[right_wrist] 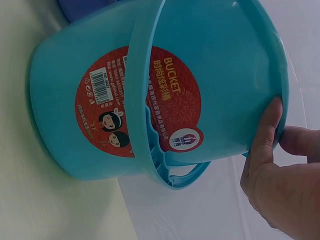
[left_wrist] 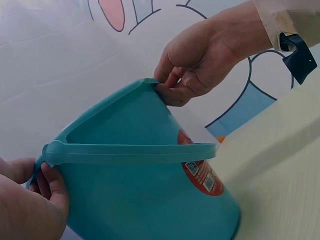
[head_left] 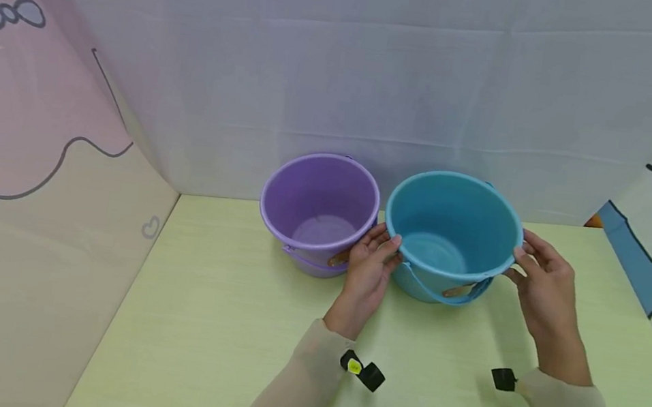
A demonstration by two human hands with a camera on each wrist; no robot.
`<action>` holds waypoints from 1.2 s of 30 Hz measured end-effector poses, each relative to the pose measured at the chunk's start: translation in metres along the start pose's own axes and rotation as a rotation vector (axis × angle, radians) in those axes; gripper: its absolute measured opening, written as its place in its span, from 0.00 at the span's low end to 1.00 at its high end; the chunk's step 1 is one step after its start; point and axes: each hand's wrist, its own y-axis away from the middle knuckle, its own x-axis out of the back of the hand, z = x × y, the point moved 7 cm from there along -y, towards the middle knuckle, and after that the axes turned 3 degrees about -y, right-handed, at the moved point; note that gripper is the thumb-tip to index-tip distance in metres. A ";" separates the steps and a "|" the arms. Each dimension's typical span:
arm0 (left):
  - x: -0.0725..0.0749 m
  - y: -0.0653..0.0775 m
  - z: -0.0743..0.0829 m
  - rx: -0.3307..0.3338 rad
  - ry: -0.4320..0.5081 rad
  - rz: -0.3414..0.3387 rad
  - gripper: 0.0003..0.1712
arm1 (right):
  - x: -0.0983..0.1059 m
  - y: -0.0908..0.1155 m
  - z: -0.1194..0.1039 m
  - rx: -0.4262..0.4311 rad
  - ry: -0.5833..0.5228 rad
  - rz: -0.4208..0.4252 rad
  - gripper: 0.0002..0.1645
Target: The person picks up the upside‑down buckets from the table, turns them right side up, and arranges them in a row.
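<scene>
A teal bucket (head_left: pixel 453 224) stands at the back of the table, its handle (left_wrist: pixel 135 153) hanging down over the near side. My left hand (head_left: pixel 370 268) pinches its rim at the left, between the two buckets. On the opposite side, my right hand (head_left: pixel 549 295) grips the rim with thumb and fingers. In the right wrist view a round red label (right_wrist: pixel 172 100) shows on the bucket's wall. A purple bucket (head_left: pixel 321 196) stands just left of the teal one, its handle lowered at the front. Neither bucket shows anything inside it.
Pale cloth (head_left: pixel 348 83) hangs behind the buckets at the table's back edge. Printed cloths with cartoon figures hang at the left and right. The light yellow-green table (head_left: pixel 193 323) spreads out in front of the buckets. Each sleeve carries a small black camera mount (head_left: pixel 370 376).
</scene>
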 end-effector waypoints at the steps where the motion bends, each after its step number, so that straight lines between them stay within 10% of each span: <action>1: 0.000 0.000 0.000 -0.001 0.002 0.001 0.17 | 0.000 -0.001 0.000 0.000 0.005 0.002 0.20; 36: -0.001 -0.012 -0.002 -0.005 0.019 0.078 0.21 | -0.005 -0.020 0.007 -0.040 -0.069 0.009 0.29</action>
